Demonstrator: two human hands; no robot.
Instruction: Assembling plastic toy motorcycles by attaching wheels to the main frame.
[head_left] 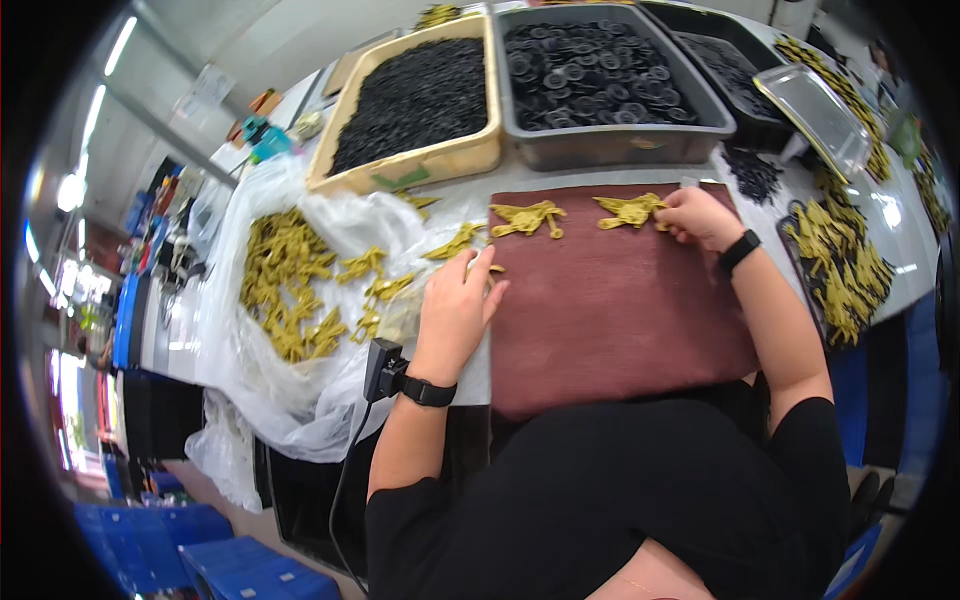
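Note:
On a brown-red padded mat (pixel 620 320) lie two mustard-yellow, animal-shaped plastic figures along its far edge. The left figure (pixel 528 218) lies untouched. My right hand (pixel 700 218) pinches the right end of the other yellow figure (pixel 630 211) between thumb and fingertips. At the mat's left edge rests my left hand (pixel 460 305), its thumb apart from its fingers. A bit of yellow shows beside its fingertips; whether they touch it is unclear. Just beyond that hand lies another yellow figure (pixel 458 241).
A clear plastic bag (pixel 300 400) at left spills many yellow figures (pixel 285 280). Behind the mat stand a cream bin (pixel 420 172) of small black parts and a grey bin (pixel 620 148) of black discs. More figures (pixel 840 270) pile at right, near a clear lid (pixel 815 115).

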